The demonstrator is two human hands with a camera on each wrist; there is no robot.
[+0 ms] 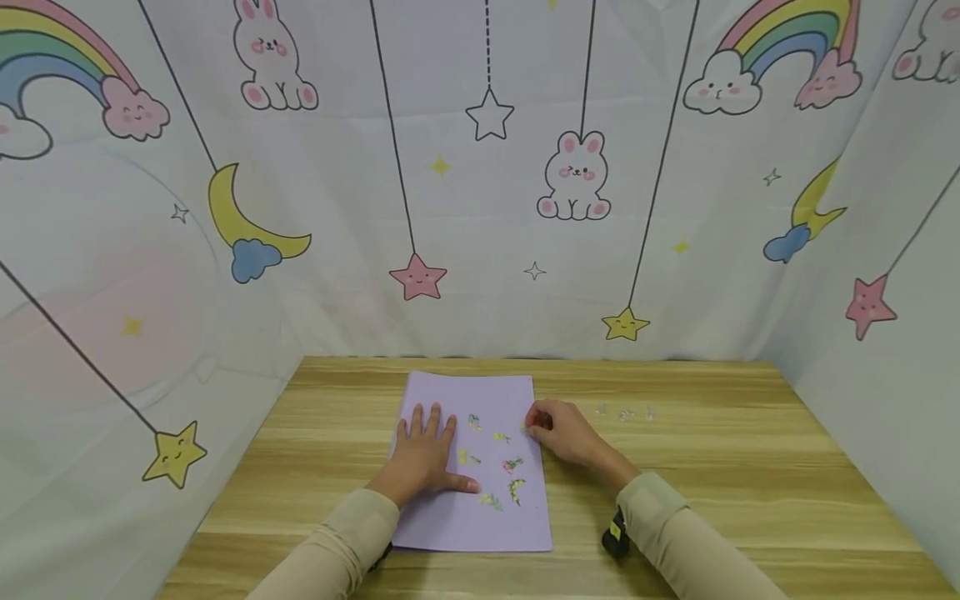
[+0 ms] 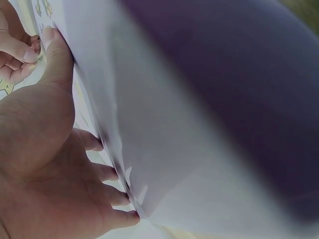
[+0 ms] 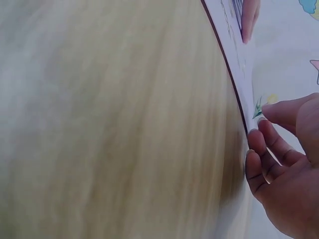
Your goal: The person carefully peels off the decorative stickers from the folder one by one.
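Observation:
A lilac paper (image 1: pixel 472 529) lies upright before me on the table, its far left corner slightly raised. My left hand (image 1: pixel 422 460) rests flat on its left side, fingers spread and thumb pointing right. Several small flower stickers (image 1: pixel 513 465), with yellow or pink blooms and green stems, are scattered over the paper's middle and right. At the paper's upper right edge, my right hand (image 1: pixel 566 432) pinches another flower sticker (image 3: pixel 258 107) between thumb and forefinger. The right wrist view shows its green leaves and yellow bloom; the other fingers touch the paper's edge.
Several small clear pieces (image 1: pixel 626 414) lie on the wooden table (image 1: pixel 712 467) to the right of the paper. A white cloth (image 1: pixel 480 317) printed with stars, rabbits and rainbows hangs behind the table and along both sides.

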